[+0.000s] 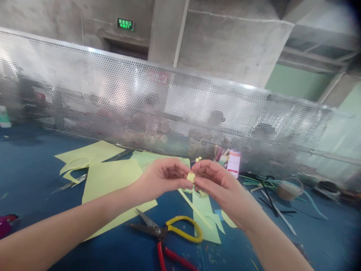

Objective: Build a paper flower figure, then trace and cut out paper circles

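Observation:
Between the fingertips of both hands is a small folded yellow paper piece, roughly five-sided. My left hand pinches its left side with thumb and fingers. My right hand pinches the right side in the same way. Both are raised above the table. Below them lie scissors with spread blades and yellow and red handles. A narrow yellow paper strip and pale green paper scraps lie under the hands. Large yellow paper sheets spread out to the left.
A perforated metal screen stands along the table's far side. A phone leans upright there. Dark and pale strips and a small round container lie at right. A purple object sits at the left edge of the blue table.

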Action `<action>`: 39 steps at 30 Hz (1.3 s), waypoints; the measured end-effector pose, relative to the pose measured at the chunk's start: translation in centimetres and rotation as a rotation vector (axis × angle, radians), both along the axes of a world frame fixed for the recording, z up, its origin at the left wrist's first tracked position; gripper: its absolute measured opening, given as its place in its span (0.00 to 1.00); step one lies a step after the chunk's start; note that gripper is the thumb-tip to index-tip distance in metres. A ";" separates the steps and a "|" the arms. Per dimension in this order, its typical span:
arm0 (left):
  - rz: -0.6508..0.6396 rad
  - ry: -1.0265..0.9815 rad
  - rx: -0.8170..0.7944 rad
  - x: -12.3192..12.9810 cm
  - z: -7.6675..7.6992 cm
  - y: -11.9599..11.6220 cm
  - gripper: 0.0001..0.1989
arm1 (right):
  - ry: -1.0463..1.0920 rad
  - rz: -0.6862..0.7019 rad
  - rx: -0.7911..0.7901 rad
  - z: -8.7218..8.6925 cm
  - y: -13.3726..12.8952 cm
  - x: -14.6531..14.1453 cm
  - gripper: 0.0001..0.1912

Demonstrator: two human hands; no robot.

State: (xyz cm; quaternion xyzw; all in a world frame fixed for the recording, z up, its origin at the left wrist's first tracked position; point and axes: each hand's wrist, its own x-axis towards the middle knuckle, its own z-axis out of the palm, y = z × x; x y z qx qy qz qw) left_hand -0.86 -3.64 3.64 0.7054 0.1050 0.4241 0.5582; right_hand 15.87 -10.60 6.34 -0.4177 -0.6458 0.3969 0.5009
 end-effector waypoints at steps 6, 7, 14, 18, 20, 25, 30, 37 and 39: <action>-0.030 -0.011 -0.005 0.1 0.1 -0.1 0.08 | -0.062 0.026 -0.016 0.5 -0.2 0.2 0.05; -0.032 -0.011 -0.003 0.2 0.1 -0.1 0.08 | -0.070 0.033 -0.022 0.5 -0.2 0.2 0.05; -0.018 -0.008 0.018 0.2 -0.2 -0.2 0.08 | -0.071 0.011 -0.032 0.4 -0.2 0.2 0.04; 0.013 0.008 0.021 0.2 -0.2 -0.2 0.09 | -0.057 -0.028 -0.017 0.2 -0.1 0.0 0.05; 0.021 0.010 0.020 0.2 -0.2 -0.2 0.09 | -0.056 -0.052 -0.007 0.1 0.0 -0.1 0.06; 0.018 0.008 0.017 0.3 -0.3 0.2 0.09 | -0.016 -0.060 -0.011 -0.3 0.3 -0.1 0.06; 0.030 0.008 0.007 0.2 -0.4 0.5 0.09 | 0.077 -0.009 -0.053 -0.4 0.7 0.4 0.06; 0.054 0.070 0.048 0.1 -0.8 0.5 0.10 | -0.070 -0.076 -0.025 -0.7 1.0 0.5 0.10; 0.066 0.084 0.059 0.1 -0.9 0.6 0.11 | -0.126 -0.107 0.006 -0.8 1.1 0.4 0.09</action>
